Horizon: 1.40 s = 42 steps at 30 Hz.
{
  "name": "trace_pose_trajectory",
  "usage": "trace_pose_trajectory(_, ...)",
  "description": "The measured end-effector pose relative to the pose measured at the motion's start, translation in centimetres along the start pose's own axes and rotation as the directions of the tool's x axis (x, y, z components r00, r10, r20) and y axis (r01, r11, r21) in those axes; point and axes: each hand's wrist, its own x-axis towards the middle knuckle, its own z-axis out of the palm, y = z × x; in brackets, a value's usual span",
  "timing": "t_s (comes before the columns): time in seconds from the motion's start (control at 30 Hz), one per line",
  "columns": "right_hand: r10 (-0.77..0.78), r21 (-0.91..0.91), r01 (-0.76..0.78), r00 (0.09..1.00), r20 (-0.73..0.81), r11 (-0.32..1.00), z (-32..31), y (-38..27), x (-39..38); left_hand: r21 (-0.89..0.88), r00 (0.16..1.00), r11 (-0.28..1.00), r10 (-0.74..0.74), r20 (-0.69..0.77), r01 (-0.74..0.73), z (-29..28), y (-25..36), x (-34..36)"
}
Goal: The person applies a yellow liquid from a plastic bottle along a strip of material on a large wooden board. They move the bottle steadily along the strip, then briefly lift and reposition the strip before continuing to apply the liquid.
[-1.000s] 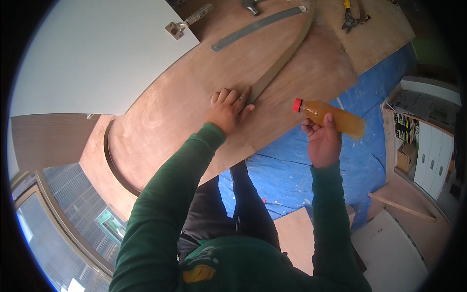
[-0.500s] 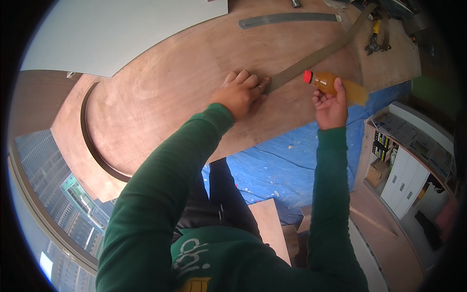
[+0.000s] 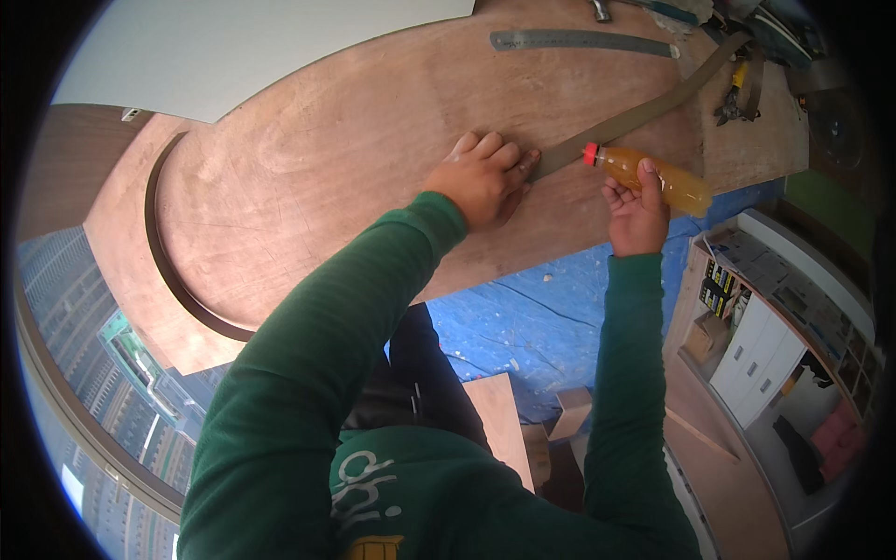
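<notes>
Plywood sheet (image 3: 355,159): left hand (image 3: 481,177) flat, fingers pinning strip (image 3: 644,112) end; right hand (image 3: 637,210) fingers wrapped round orange bottle (image 3: 653,177).

Strip (image 3: 644,112) on plywood (image 3: 327,177), bottle (image 3: 653,177) right (ruler (image 3: 579,40) behind)

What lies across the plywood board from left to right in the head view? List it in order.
Dark curved groove → left hand pressing the end of the thin curved strip → right hand holding the orange bottle with a red cap → hand tools at the far right corner.
</notes>
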Motion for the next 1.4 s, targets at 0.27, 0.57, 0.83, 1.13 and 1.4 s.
trace_pose_trajectory(0.27, -0.398, -0.488, 0.414, 0.906, 0.142, 0.768, 3.4, 0.5, -2.0, -0.014, 1.000, 1.000, -0.009, -0.013, 0.009, 0.1, 0.1, 0.1)
trace_pose_trajectory(0.57, -0.493, -0.648, 0.554, 0.817, 0.300, 0.523, 4.1, 0.9, -3.5, -0.004, 0.999, 1.000, -0.019, -0.034, 0.019, 0.3, 0.1, -0.1)
trace_pose_trajectory(0.83, -0.491, -0.630, 0.550, 0.822, 0.290, 0.548, 4.1, 0.4, -3.0, -0.042, 0.997, 0.999, -0.030, -0.078, 0.026, 0.4, 0.0, -0.1)
trace_pose_trajectory(1.13, -0.508, -0.657, 0.502, 0.837, 0.204, 0.563, 3.8, -0.7, -0.4, -0.033, 0.996, 0.997, -0.064, 0.058, 0.066, -0.2, 0.0, -0.1)
trace_pose_trajectory(1.4, -0.466, -0.602, 0.546, 0.831, 0.303, 0.583, 4.9, 0.6, -3.6, -0.125, 0.996, 0.991, -0.059, -0.062, 0.051, 0.1, -0.2, -0.3)
